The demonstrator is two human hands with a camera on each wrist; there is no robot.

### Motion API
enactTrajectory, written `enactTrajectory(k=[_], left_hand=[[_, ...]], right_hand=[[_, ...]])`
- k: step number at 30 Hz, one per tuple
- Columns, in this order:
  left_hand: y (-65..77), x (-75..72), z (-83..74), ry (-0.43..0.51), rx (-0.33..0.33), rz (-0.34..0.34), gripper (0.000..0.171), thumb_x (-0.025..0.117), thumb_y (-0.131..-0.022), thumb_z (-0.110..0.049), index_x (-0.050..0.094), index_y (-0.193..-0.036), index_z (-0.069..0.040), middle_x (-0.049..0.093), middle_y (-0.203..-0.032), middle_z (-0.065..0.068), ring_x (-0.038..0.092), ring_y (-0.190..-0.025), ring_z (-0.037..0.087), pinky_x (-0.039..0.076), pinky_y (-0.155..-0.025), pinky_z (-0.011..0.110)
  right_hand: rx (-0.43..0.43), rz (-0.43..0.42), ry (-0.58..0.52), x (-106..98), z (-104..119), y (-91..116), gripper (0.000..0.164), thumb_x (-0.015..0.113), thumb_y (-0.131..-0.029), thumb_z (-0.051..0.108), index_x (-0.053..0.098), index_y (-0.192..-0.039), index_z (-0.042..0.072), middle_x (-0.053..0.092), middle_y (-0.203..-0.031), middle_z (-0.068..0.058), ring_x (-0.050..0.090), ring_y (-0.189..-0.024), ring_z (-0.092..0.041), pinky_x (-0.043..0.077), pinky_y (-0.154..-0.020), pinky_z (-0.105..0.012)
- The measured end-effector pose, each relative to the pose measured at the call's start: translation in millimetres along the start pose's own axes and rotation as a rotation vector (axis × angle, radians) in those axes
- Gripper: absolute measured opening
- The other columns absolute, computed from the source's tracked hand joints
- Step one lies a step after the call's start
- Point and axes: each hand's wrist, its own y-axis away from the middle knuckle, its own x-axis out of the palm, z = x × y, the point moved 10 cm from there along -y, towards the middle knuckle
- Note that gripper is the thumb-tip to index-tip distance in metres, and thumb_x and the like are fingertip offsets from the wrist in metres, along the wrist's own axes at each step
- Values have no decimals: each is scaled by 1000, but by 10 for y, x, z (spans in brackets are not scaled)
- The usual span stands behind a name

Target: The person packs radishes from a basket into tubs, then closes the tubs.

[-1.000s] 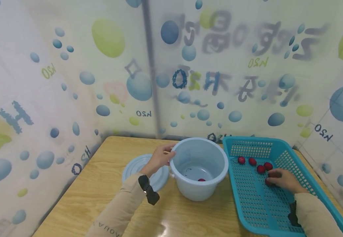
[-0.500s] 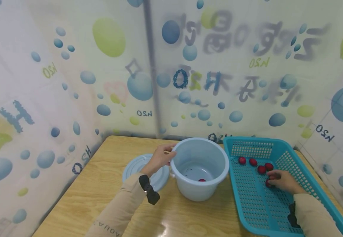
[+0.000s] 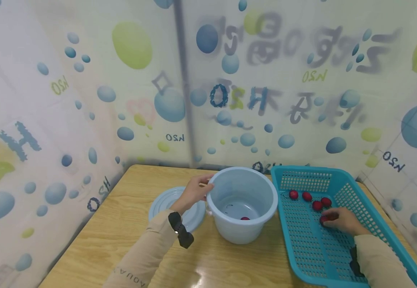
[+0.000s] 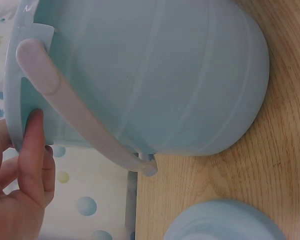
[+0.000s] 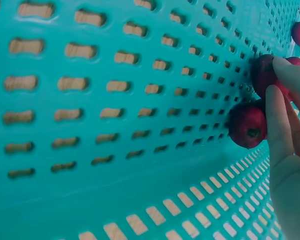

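Red fruits [image 3: 317,206] (five) in basket [image 3: 303,244].

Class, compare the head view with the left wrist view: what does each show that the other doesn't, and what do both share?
Only the head view: the teal basket with several red fruits, the right hand pinching one of them, and the inside of the bucket, where another red fruit partly shows.

Only the left wrist view: the full curve of the pale handle against the bucket's ribbed outside.

Both: the bucket, the left hand gripping its rim, the round lid, the wooden table and the patterned wall.
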Motion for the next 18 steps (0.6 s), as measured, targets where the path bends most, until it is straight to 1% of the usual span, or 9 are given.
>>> enactTrajectory(k=[8,12,18], left_hand=[[8,-3,0,-8,-12,-12,41,54,-88,-14,48,-128,-17,55,-111,10,56,-91,23,52,-63,31],[12,-4,-6,-10,-5,-12,41,54,-88,-14,48,-128,-17,55,-111,11,56,-91,23,52,-63,31],[23,-5,-19,4,1,-5,41,54,-88,-15,47,-129,-16,55,-112,12,55,-94,26,52,-63,31]], right_hand=[[33,26,16,25,-10,-9,29,67,-70,0,59,-96,-11,60,-81,-13,56,-75,-27,46,-66,-44],[46,35,30,38,-4,-9,28,67,-70,1,60,-95,-9,60,-81,-12,56,-76,-27,45,-66,-45],[14,54,52,48,78,-10,26,66,-72,3,61,-94,-8,61,-83,-12,56,-77,-27,46,-67,-45]])
